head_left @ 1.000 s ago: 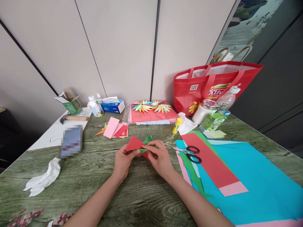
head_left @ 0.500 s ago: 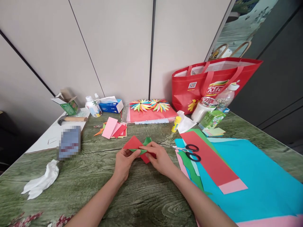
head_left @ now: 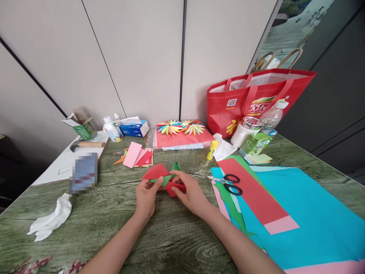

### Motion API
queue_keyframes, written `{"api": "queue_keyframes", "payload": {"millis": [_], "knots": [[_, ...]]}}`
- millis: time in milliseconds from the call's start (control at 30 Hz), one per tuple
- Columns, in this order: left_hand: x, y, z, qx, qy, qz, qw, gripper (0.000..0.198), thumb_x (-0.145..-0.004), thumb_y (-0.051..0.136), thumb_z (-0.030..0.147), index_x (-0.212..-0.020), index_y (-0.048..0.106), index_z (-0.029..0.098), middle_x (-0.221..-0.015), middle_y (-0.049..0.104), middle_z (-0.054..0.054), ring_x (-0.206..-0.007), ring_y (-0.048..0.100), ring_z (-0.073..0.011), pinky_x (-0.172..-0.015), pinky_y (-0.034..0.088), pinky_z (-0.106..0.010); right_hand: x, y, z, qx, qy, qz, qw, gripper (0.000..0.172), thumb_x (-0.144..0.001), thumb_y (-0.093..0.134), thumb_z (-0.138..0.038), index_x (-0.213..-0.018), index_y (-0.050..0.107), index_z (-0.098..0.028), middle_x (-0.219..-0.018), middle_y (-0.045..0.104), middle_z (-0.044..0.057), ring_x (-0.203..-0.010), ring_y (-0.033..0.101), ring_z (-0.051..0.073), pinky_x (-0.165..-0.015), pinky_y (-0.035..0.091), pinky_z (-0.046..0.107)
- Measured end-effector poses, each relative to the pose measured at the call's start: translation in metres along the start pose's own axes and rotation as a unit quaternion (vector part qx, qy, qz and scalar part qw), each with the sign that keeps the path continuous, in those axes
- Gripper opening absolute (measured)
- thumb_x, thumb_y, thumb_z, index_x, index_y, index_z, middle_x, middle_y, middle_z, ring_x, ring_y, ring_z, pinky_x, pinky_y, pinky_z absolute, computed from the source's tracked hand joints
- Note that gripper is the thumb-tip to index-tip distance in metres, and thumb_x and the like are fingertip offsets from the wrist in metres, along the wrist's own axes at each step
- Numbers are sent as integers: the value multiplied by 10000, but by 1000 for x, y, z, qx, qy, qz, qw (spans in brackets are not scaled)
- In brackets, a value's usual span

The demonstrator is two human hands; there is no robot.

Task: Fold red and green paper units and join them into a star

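A folded red and green paper piece is held between both hands above the table, near the middle of the view. My left hand pinches its left part, the thumb lying on a green flap. On the right side, my right hand has its thumb and fingers on the red folds. A green point of paper sticks up behind the right fingertips. The far fingertips of both hands are partly hidden by the paper.
Scissors lie on red and blue sheets at the right. A glue stick, paper pieces, two paper stars, a red bag and a tissue box stand or lie farther back. A crumpled tissue is at left.
The paper has shifted slightly left and its red folds have opened and bent. My left hand has moved a little left, and the right thumb has moved left onto the lower red fold.
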State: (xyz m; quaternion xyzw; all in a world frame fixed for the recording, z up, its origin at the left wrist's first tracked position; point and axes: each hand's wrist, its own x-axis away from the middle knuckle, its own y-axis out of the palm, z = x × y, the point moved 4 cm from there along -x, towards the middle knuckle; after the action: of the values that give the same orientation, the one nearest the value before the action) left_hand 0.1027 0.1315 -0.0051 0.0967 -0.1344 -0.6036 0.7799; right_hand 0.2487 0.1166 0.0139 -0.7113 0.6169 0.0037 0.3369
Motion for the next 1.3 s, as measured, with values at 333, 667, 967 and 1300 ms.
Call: {"api": "queue_keyframes", "payload": {"millis": [333,667,967,1300], "knots": [[-1,1,6,70,-35,1,997,255,-472,808,226,-668,671,135,-638,689,1,-544,615,-142,-514,533,-271,9,-5,9,25,105,196,975,189,-690,667,-278,-848,586,-212,-902,474,56,-822,516,207,-673,470,334],[0,1,4,85,-44,-23,995,224,-521,786,227,-684,663,134,-676,696,-15,-577,624,-149,-522,535,-268,9,20,29,-435,331,165,821,438,-539,756,-353,-863,518,-179,-820,632,37,-751,612,181,-700,506,345],[4,4,2,-2,-9,-69,998,211,-565,765,238,-727,675,137,-692,698,-27,-583,612,-147,-529,523,-253,6,9,26,-306,303,139,892,622,-518,773,-356,-1045,520,-146,-898,646,79,-821,611,230,-731,483,377],[2,6,3,-63,-9,-123,990,240,-584,753,252,-777,674,134,-724,690,-30,-596,579,-122,-551,471,-216,0,-8,-3,102,-35,121,987,88,-787,613,-273,-848,658,-230,-774,667,27,-789,578,193,-759,406,355]]}}
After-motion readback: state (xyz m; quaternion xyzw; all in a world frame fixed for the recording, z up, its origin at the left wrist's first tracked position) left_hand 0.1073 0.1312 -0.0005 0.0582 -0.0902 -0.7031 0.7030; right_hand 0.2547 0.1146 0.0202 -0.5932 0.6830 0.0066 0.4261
